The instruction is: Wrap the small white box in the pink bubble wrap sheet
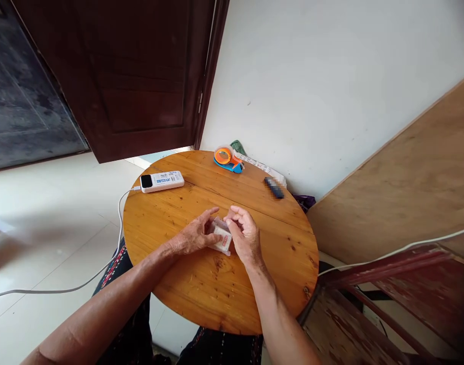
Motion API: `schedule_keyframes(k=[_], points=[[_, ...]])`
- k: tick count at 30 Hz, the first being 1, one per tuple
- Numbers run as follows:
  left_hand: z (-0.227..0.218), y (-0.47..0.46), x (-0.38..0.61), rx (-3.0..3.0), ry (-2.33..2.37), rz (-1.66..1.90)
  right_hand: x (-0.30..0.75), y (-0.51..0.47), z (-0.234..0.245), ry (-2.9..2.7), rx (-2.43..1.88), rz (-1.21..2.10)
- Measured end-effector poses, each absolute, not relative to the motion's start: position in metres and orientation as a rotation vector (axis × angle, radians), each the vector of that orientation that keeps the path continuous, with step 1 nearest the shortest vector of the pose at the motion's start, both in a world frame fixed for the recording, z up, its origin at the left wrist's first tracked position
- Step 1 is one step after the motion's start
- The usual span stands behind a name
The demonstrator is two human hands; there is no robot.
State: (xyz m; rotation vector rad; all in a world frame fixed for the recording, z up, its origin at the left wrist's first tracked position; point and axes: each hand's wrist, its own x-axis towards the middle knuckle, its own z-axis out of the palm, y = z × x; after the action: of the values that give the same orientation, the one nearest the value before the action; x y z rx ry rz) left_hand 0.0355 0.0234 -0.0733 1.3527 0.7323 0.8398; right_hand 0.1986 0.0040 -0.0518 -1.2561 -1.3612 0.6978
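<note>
A small clear plastic packet [224, 245] with white contents and red print lies on the round wooden table [186, 284], between my hands. From the left, my left hand [197, 234] holds it, thumb pressed across its top and fingers along its far side. At the packet's upper right edge, my right hand [247, 237] is closed, thumb against the curled fingers in a pinch at the plastic. The exact bit between those fingertips is too small to make out.
A white power bank [162, 181] with a dark display sits at the table's left, its white cable [119, 223] hanging over the edge. An orange and blue tape dispenser [228, 159] stands at the back. A blurred dark object [274, 187] lies right. Behind are a wall and a dark door [140, 76].
</note>
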Motion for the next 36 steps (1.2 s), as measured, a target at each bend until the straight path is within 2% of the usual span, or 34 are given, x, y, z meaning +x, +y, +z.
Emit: schedule_keyframes(k=[8, 15, 24, 36], points=[[-0.076, 0.027, 0.038, 1.511, 0.818, 0.856, 0.196, -0.006, -0.048, -1.372, -1.322, 0.678], [-0.066, 0.022, 0.04, 1.625, 0.978, 0.824, 0.199, -0.014, -0.043, -1.543, -1.366, 0.523], [-0.056, 0.021, 0.041, 1.688, 1.016, 0.822, 0.201, -0.016, -0.037, -1.895, -1.425, -0.082], [-0.063, 0.024, 0.044, 1.708, 1.021, 0.881, 0.199, -0.023, -0.039, -1.894, -1.405, -0.14]])
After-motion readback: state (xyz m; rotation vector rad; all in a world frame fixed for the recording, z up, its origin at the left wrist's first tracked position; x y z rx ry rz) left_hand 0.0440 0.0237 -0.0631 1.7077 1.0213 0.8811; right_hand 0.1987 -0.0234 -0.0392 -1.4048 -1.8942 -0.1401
